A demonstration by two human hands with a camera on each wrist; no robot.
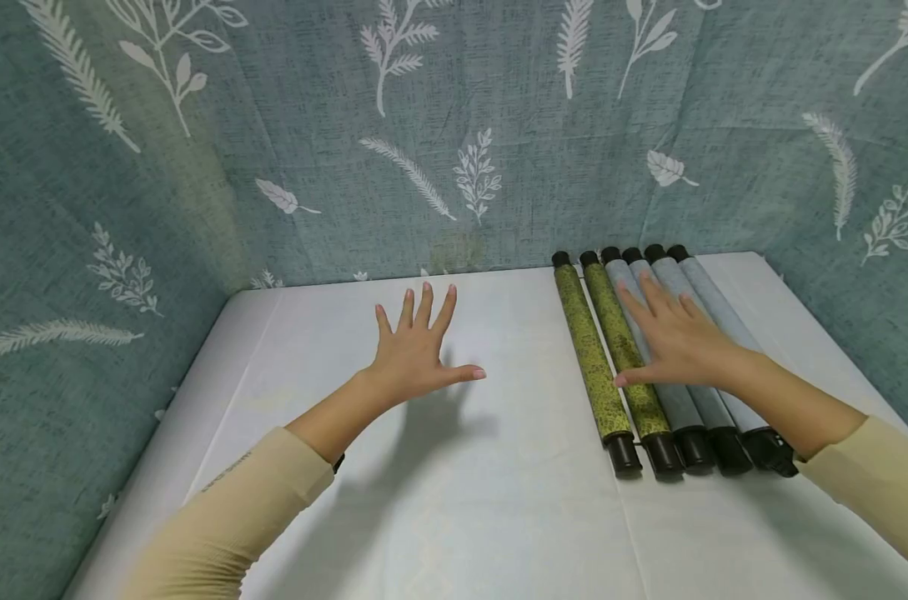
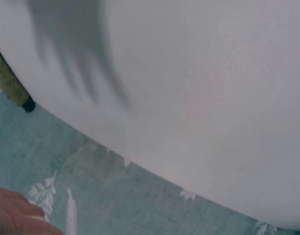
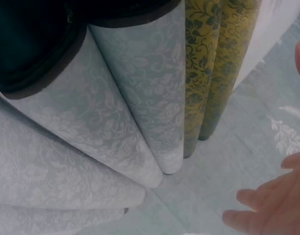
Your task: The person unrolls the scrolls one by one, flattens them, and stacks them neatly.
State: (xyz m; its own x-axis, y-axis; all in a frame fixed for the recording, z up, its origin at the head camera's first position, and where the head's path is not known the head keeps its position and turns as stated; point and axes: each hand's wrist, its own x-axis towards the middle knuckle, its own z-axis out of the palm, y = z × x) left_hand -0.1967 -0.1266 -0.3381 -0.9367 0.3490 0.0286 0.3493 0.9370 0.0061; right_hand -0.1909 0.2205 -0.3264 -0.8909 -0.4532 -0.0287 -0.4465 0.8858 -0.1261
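Observation:
My left hand [image 1: 412, 358] is held above the white table with its fingers spread, and its shadow falls on the tabletop below. It holds nothing. Over the row of tubes at the right, my right hand [image 1: 674, 343] also has its fingers spread and grips nothing. Two yellow-green patterned tubes [image 1: 590, 354] with black end caps lie side by side. To their right lie several grey patterned tubes [image 1: 727, 315], also black-capped and partly hidden by the right hand. The right wrist view shows the grey tubes [image 3: 145, 88] close up, with leafy patterns, and the right hand's fingers [image 3: 260, 200] apart from them.
A white cloth-like surface covers the table [image 1: 499, 517]. Teal fabric [image 1: 311, 150] with white leaf prints stands along the back and both sides. One yellow-green tube's end [image 2: 12, 85] shows at the edge of the left wrist view.

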